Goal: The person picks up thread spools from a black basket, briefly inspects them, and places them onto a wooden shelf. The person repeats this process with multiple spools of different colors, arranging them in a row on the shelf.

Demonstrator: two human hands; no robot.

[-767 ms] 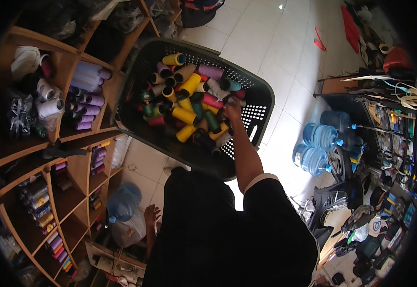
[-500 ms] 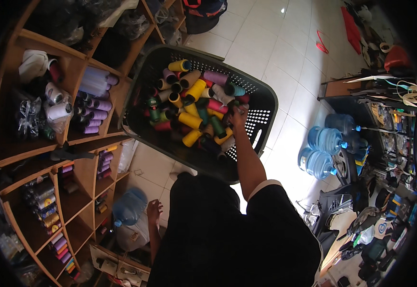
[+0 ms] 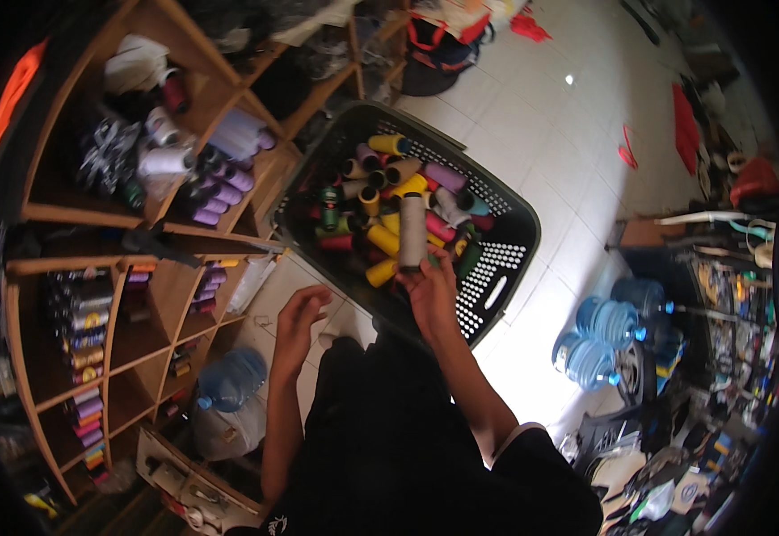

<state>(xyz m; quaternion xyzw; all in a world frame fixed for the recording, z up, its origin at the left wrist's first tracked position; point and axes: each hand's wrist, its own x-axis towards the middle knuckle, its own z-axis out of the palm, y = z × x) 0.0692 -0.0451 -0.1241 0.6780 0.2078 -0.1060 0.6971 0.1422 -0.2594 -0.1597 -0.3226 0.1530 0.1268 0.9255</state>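
In my right hand (image 3: 429, 279) is a tall grey spool of thread (image 3: 413, 230), gripped near its lower end and raised over the basket. My left hand (image 3: 303, 313) hovers beside the basket's near left side, fingers loosely bent and apart, holding nothing. The dark perforated plastic basket (image 3: 496, 259) contains a heap of thread spools in several colours. Among them are a purple spool (image 3: 444, 176), a dark green spool (image 3: 329, 207) and a yellow spool (image 3: 383, 239). The raised spool and my right hand hide part of the heap.
Wooden cubby shelves (image 3: 152, 344) with spools and plastic-wrapped goods line the left. A blue water jug (image 3: 231, 380) stands below them. Several more jugs (image 3: 590, 362) are on the tiled floor (image 3: 532, 116) to the right, near cluttered racks. A dark bag (image 3: 443, 54) sits beyond the basket.
My right hand has come up out of the heap toward me, now with the grey spool. The left hand has risen toward the basket. The view has shifted, moving the basket rightward and down.
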